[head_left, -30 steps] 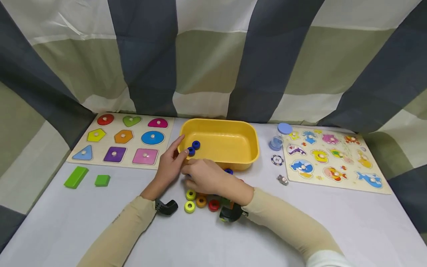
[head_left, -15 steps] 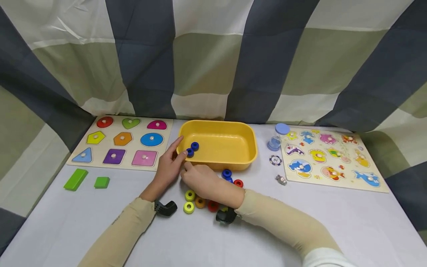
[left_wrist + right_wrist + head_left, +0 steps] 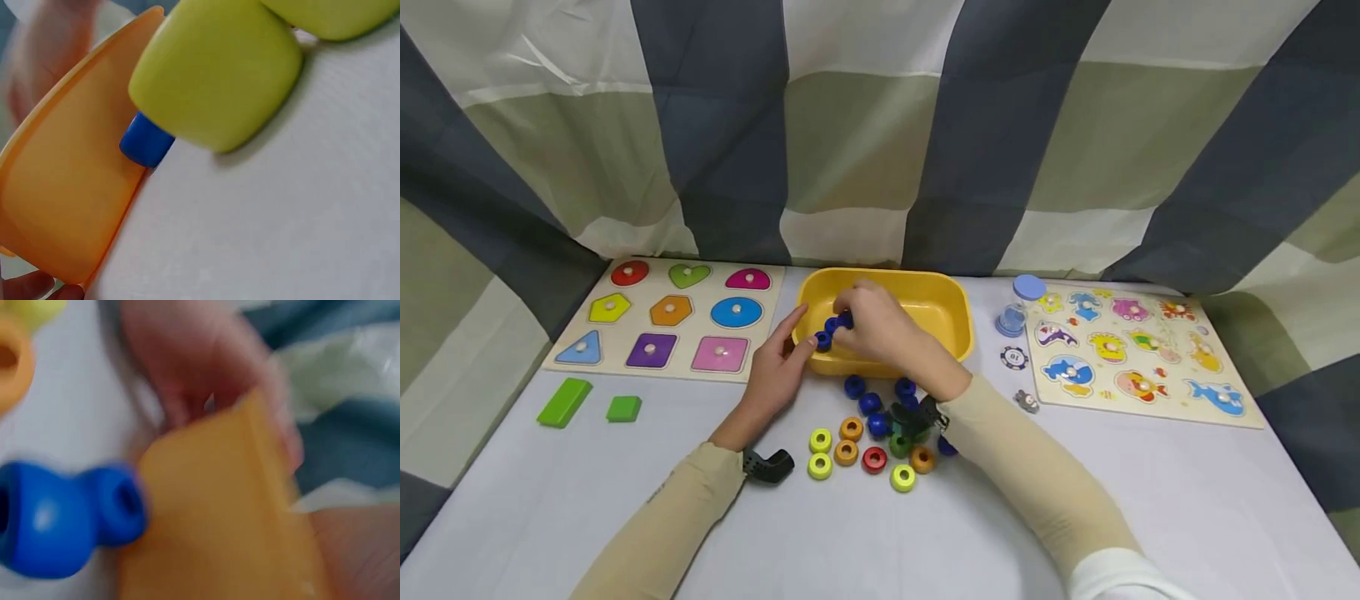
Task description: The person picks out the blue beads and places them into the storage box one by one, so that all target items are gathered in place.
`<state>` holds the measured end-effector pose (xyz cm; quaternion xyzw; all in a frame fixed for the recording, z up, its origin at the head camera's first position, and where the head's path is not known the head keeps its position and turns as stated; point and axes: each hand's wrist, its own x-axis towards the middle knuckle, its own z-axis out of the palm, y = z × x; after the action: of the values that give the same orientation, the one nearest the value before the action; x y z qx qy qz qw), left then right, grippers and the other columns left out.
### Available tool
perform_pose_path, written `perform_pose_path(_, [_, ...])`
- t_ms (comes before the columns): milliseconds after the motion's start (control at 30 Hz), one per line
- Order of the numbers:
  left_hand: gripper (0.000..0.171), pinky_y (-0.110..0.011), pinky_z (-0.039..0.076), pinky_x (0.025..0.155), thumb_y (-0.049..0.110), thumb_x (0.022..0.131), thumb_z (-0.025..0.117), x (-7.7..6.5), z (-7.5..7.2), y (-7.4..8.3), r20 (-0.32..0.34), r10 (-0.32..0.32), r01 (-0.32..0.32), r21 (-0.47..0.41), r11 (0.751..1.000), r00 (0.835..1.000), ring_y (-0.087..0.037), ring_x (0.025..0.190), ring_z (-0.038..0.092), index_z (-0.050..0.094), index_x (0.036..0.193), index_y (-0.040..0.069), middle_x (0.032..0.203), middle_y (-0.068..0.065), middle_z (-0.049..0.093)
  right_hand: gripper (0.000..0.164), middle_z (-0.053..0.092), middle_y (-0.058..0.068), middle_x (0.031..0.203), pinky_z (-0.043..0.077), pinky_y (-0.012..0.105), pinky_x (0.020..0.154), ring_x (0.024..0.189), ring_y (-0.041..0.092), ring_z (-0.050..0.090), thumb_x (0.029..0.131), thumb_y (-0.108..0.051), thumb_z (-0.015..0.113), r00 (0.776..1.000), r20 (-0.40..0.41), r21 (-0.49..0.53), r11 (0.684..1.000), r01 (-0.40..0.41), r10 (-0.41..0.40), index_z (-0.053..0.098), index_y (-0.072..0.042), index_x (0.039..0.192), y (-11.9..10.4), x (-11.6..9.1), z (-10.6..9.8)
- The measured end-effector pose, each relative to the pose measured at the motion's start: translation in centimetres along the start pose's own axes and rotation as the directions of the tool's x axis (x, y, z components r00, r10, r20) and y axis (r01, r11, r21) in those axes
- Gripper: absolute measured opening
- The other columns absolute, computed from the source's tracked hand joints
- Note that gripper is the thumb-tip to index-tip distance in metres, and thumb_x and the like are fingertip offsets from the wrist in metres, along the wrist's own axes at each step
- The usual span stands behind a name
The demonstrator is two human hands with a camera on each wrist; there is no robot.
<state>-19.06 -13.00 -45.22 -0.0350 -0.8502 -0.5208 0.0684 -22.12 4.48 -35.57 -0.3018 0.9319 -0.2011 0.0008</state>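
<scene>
Right hand [image 3: 883,333] seems to pinch a blue bead [image 3: 846,319] over the yellow tray [image 3: 938,305]; best lowered softly beside two blue beads [image 3: 823,341], lest they roll; left hand's [image 3: 775,372] straight fingers brace the corner, thumb [image 3: 806,350] crowding it | loose beads [image 3: 874,460] litter the near side; puzzle board [image 3: 683,357] leftward
</scene>
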Motion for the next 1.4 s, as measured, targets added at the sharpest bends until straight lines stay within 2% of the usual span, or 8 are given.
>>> perform_pose_path(167, [0.052,-0.033,0.043,0.090,0.031,0.100,0.050,-0.1,-0.1,-0.1,0.006,-0.024,0.024,-0.023,0.999,1.000,-0.020,0.106,0.047,0.037,0.150,0.031,0.151,0.001,0.043,0.026,0.068,0.009,0.096,0.049,0.029,0.080,0.084,0.020,0.056,0.084,-0.016,0.070,0.957,0.184,0.000,0.974,-0.227,0.223,0.071,-0.002,0.106,3.3,2.2,2.5])
perform_pose_path(467, [0.051,-0.031,0.042,0.083,0.031,0.100,0.049,-0.3,-0.1,-0.1,0.002,-0.027,0.027,-0.013,1.000,1.000,-0.021,0.099,0.048,0.037,0.150,0.032,0.143,-0.003,0.050,0.044,0.065,0.011,0.125,0.050,0.037,0.098,0.113,0.024,0.062,0.090,-0.021,0.067,0.980,0.139,0.152,0.975,-0.161,0.141,0.059,-0.007,0.131,3.1,2.2,3.4])
perform_pose_path(700, [0.052,-0.034,0.043,0.092,0.030,0.100,0.050,-0.3,0.1,0.0,0.011,-0.018,0.018,-0.042,0.999,1.000,-0.022,0.106,0.047,0.037,0.150,0.029,0.149,-0.002,0.045,0.021,0.069,0.005,0.098,0.052,0.027,0.068,0.076,0.019,0.060,0.090,-0.020,0.066,0.984,-0.130,0.163,0.976,0.142,-0.122,0.069,-0.008,0.108,2.7,-4.8,-0.6])
perform_pose_path(800, [0.052,-0.035,0.044,0.092,0.031,0.099,0.050,-0.3,0.1,0.1,0.006,-0.022,0.022,-0.037,0.999,1.000,-0.022,0.106,0.047,0.038,0.150,0.030,0.149,-0.001,0.045,0.007,0.064,-0.003,0.082,0.047,0.022,0.063,0.069,0.011,0.053,0.087,-0.023,0.070,0.985,-0.014,0.120,0.977,0.175,-0.174,0.068,-0.016,0.089,3.4,-9.5,-1.6])
perform_pose_path(933, [0.051,-0.035,0.044,0.090,0.030,0.099,0.050,-0.2,-0.2,0.0,-0.009,-0.021,0.021,-0.026,0.999,1.000,-0.022,0.104,0.048,0.038,0.149,0.030,0.148,-0.001,0.047,0.018,0.056,-0.008,0.078,0.041,0.022,0.064,0.070,0.008,0.047,0.079,-0.025,0.077,0.966,0.247,0.048,0.996,0.070,-0.080,0.060,-0.022,0.082,5.2,-13.9,-0.7])
perform_pose_path(1033, [0.052,-0.035,0.045,0.091,0.031,0.099,0.050,-0.1,-0.3,0.0,-0.003,-0.021,0.021,-0.028,0.999,1.000,-0.022,0.105,0.048,0.038,0.149,0.030,0.149,-0.001,0.046,0.020,0.056,-0.008,0.081,0.042,0.023,0.065,0.071,0.008,0.048,0.076,-0.021,0.079,0.962,0.267,0.063,0.997,0.035,-0.050,0.061,-0.021,0.086,6.4,-15.2,0.5])
perform_pose_path(1233, [0.052,-0.034,0.045,0.091,0.031,0.100,0.050,0.1,0.1,0.1,0.009,-0.011,0.012,-0.039,0.999,1.000,-0.022,0.105,0.048,0.038,0.150,0.028,0.150,-0.001,0.044,0.017,0.063,-0.009,0.085,0.047,0.020,0.064,0.071,0.009,0.053,0.078,-0.016,0.077,0.989,0.098,0.158,0.983,0.097,-0.113,0.067,-0.017,0.091,6.2,-14.0,-1.6])
perform_pose_path(1400, [0.051,-0.029,0.043,0.084,0.030,0.100,0.050,0.1,0.2,0.0,0.004,-0.006,0.006,-0.027,1.000,1.000,-0.020,0.101,0.048,0.038,0.150,0.029,0.145,-0.002,0.049,0.021,0.066,0.001,0.089,0.050,0.024,0.067,0.072,0.013,0.055,0.081,-0.016,0.078,0.998,-0.040,0.163,0.985,0.059,-0.054,0.069,-0.011,0.099,5.5,-9.1,-3.3])
